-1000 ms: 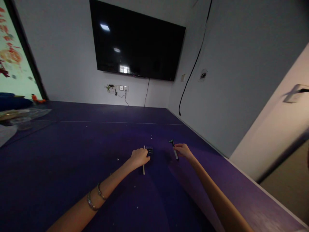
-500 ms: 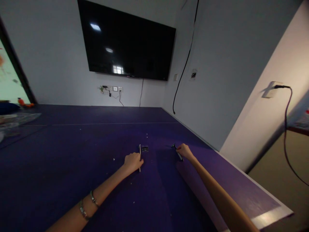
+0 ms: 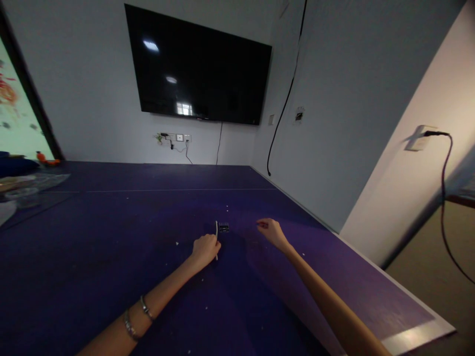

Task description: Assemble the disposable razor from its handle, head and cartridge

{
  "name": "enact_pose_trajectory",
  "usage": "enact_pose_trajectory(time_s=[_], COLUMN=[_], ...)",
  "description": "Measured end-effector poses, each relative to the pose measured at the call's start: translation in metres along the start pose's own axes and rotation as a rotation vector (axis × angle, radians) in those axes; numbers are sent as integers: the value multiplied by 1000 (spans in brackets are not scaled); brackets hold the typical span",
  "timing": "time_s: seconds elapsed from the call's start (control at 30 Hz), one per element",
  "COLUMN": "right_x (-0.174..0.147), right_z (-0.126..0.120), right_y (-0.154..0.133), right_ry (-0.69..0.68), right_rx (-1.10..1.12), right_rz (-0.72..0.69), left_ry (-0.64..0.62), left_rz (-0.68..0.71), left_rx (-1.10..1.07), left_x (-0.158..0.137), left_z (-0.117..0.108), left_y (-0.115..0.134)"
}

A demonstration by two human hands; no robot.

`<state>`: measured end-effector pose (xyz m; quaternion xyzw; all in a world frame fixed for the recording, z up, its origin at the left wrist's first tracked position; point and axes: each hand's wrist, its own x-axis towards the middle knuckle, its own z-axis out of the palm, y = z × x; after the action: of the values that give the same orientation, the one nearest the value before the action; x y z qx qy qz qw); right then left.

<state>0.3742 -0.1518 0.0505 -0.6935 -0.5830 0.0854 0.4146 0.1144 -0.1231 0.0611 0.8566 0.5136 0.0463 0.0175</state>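
My left hand [image 3: 205, 248] is closed around a thin white stick [image 3: 216, 228], which stands out above and below the fingers. Just right of its upper end lies a small dark rectangular piece [image 3: 224, 227] with light markings, on the purple tabletop [image 3: 148, 277]. My right hand [image 3: 273, 233] is off to the right, its fingers drawn together in a pinch pointing left. Whatever is between those fingertips is too small or too hidden to make out.
Small white scraps [image 3: 177, 243] are scattered over the tabletop. At the far left lie clear plastic wrapping [image 3: 54, 181] and an orange object [image 3: 46, 159]. A black cable [image 3: 281, 113] hangs by the right wall. A television [image 3: 200, 64] is mounted on the wall ahead.
My right hand has shifted a little left and turned. The dark razor-like tool seen in it before no longer shows. My left hand still grips the white stick in nearly the same place.
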Motion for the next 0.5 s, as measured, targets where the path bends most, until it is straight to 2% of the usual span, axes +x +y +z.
enact_pose_trajectory(time_s=[0.03, 0.17, 0.23, 0.33, 0.5], right_x=[-4, -26, -36, -44, -43], right_z=[8, 40, 50, 56, 52], right_y=[-11, -56, -73, -88, -88], right_ry=[-28, -229, -296, -319, -223], right_rx=[65, 768, 966, 1073, 1056], right_rz=[-3, 258, 369, 427, 443], left_ry=[17, 83, 108, 130, 168], left_rz=[10, 55, 69, 93, 127], left_rx=[-4, 1, 12, 18, 23], left_x=[-3, -18, -27, -35, -38], left_z=[-2, -9, -12, -13, -11], left_y=[1, 15, 23, 33, 46])
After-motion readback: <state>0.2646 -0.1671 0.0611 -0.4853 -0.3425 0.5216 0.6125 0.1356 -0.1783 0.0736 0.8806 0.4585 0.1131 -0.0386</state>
